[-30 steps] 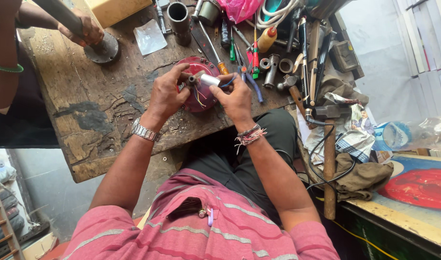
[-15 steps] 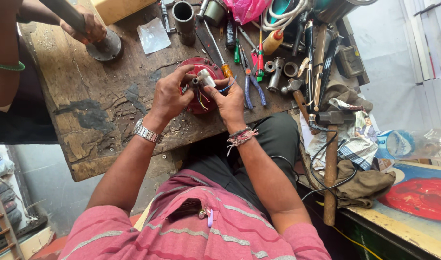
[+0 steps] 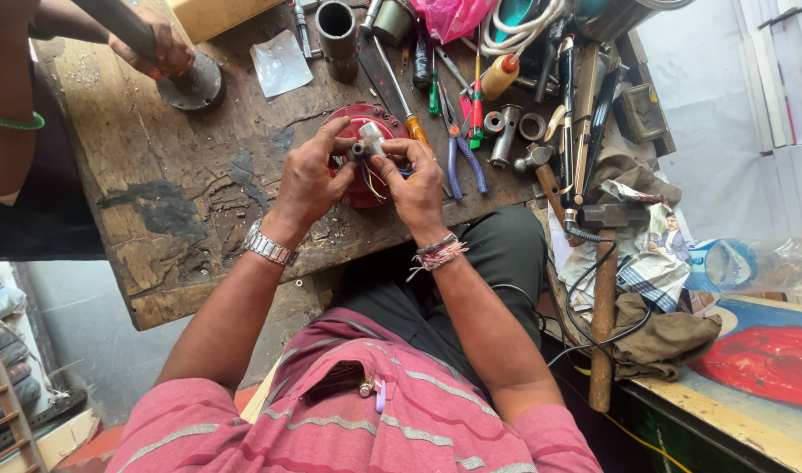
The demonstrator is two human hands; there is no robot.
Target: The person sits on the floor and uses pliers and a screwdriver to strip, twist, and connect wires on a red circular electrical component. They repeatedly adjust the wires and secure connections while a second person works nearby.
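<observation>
Co-worker's hand (image 3: 160, 48) at far left grips a rod on a round base (image 3: 191, 86); keep clear of it.

Left hand (image 3: 306, 180) curled, fingertips pinched on a small grey fitting (image 3: 358, 151) with coloured wires (image 3: 371, 182) trailing.

Right hand (image 3: 416, 182) closed on a white part (image 3: 371, 137) touching the fitting. Both held just above the red housing (image 3: 359, 158) on the bench (image 3: 156, 201).

Risks, as judged: thin wires could tear if the 2 hands pull apart; the part could slip into the clutter of pliers (image 3: 460, 144) and hammer (image 3: 604, 289) at right.
</observation>
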